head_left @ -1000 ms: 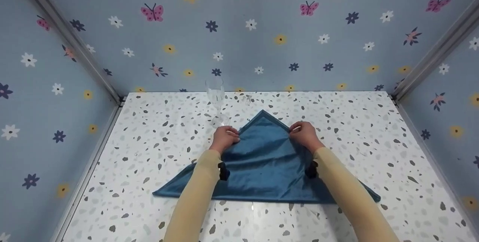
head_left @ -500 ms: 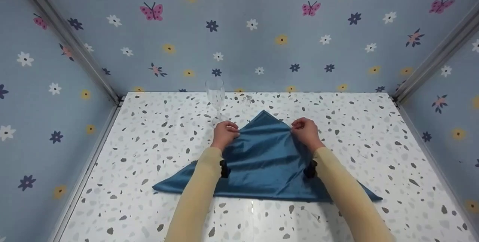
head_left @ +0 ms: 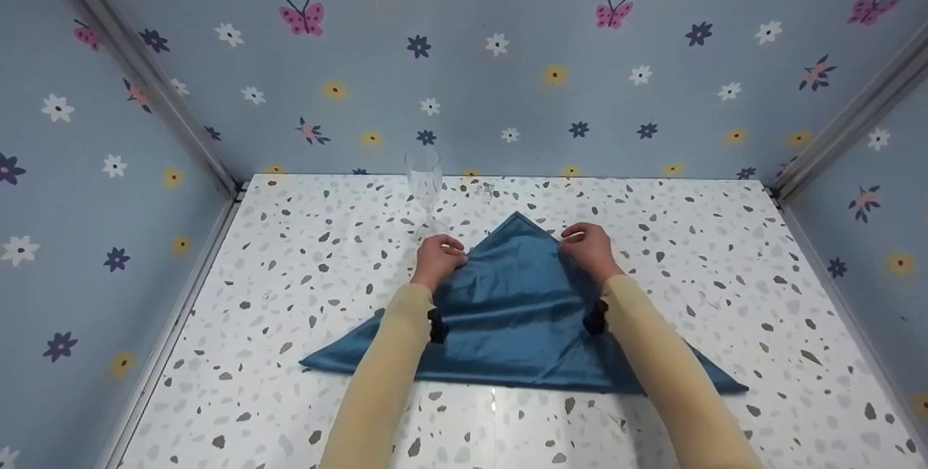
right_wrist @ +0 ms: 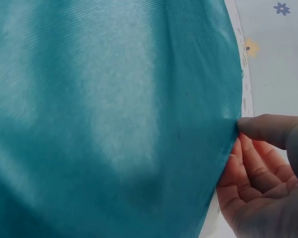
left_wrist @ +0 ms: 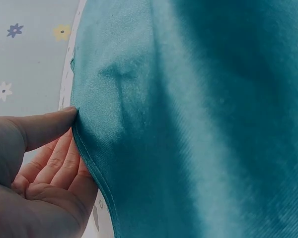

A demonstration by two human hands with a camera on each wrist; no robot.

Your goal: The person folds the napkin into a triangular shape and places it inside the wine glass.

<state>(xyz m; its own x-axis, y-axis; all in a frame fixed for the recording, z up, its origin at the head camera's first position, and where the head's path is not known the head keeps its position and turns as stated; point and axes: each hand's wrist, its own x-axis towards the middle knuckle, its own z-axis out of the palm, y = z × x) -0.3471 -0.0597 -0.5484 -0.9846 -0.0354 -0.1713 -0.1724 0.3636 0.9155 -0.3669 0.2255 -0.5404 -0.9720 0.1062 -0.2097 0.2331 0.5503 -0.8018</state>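
A blue satin cloth napkin (head_left: pixel 507 309), folded into a triangle, lies on the table with its point toward the back wall. My left hand (head_left: pixel 438 260) pinches the napkin's left slanted edge between thumb and fingers; the left wrist view shows the thumb tip on the hem of the cloth (left_wrist: pixel 139 129). On the opposite edge my right hand (head_left: pixel 591 251) pinches the cloth (right_wrist: pixel 119 109) the same way, with the thumb on top and fingers beneath. Soft creases run across the middle of the fabric.
Behind my left hand a clear stemmed glass (head_left: pixel 425 179) stands on the speckled white table (head_left: pixel 290 251). A small clear object (head_left: pixel 486 193), too faint to identify, lies to its right. Flower-patterned panels (head_left: pixel 507 77) enclose the back and both sides.
Both hands keep their pinch on the napkin's edges. Its surface has become more rumpled, and its front edge has shifted slightly. The head view has moved a little.
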